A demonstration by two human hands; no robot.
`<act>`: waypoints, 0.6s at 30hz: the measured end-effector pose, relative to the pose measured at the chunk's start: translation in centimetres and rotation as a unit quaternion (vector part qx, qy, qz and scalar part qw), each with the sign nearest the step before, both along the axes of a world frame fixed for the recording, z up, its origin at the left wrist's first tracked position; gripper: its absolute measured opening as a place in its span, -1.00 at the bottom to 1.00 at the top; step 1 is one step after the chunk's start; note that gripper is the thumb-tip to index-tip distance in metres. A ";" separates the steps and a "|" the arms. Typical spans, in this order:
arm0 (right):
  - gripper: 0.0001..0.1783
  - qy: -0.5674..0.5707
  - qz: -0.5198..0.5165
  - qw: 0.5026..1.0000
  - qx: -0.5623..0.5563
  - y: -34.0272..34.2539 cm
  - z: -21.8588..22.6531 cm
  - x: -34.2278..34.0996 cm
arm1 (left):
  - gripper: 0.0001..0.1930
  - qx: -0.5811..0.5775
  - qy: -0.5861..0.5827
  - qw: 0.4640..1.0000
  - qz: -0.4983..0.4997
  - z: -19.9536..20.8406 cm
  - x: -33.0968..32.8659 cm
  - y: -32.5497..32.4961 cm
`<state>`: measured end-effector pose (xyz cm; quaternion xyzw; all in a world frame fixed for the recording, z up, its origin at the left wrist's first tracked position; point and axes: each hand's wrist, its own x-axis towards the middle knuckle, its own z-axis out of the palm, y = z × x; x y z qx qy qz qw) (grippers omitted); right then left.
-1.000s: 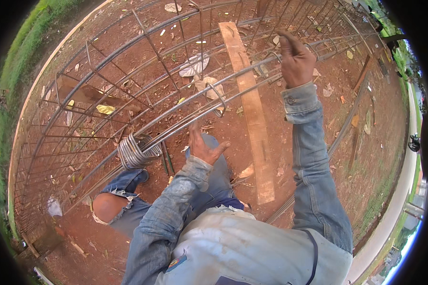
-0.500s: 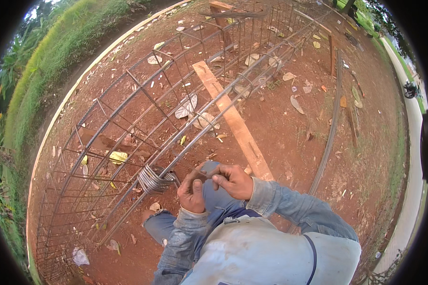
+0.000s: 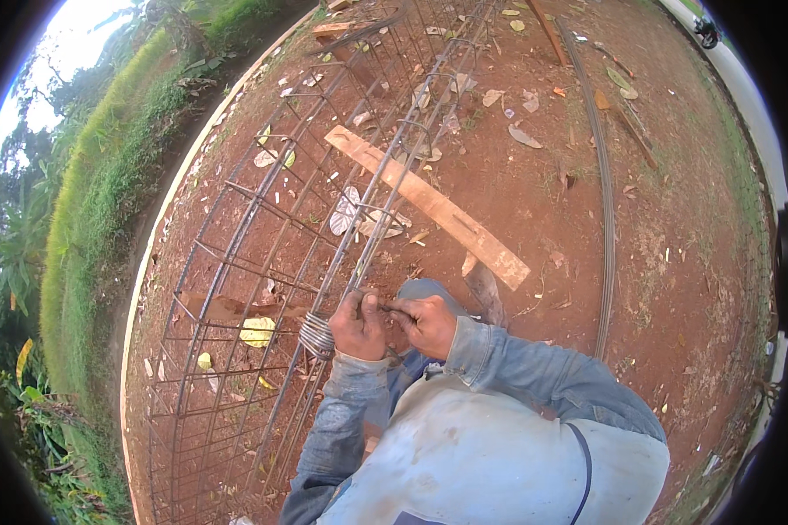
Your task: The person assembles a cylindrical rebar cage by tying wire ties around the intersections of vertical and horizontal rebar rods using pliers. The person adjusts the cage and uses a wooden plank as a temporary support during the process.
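Close together in front of my body, both hands have their fingers curled in. My left hand (image 3: 359,328) is beside the bundle of bent steel rings (image 3: 316,336) that sits round the long bars of a rebar cage (image 3: 252,210). Its fingertips come up by the near bars; whether they touch is unclear. My right hand (image 3: 427,325) pinches, thumb against fingers, and points toward the left one. Something thin and dark seems to lie between the fingertips, too small to name.
A wooden plank (image 3: 438,206) lies slantwise under the near bars of the cage. Long thin steel rods (image 3: 602,210) run along the red soil on the right. Dry leaves (image 3: 345,211) are scattered about. A pale edging strip (image 3: 158,219) and grass (image 3: 105,175) border the left side.
The view has shifted, so the cage and plank sit differently in it. My hands are nearer the steel bars and the ring bundle, and the left fingers have curled in more.
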<state>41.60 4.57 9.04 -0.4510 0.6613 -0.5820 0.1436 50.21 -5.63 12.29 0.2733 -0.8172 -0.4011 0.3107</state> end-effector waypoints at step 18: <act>-0.74 -0.285 -0.219 0.919 0.163 -1.6 -9.8 -4.0 | 0.06 -0.097 -0.250 0.962 -0.050 -8.1 -13.4 -13.3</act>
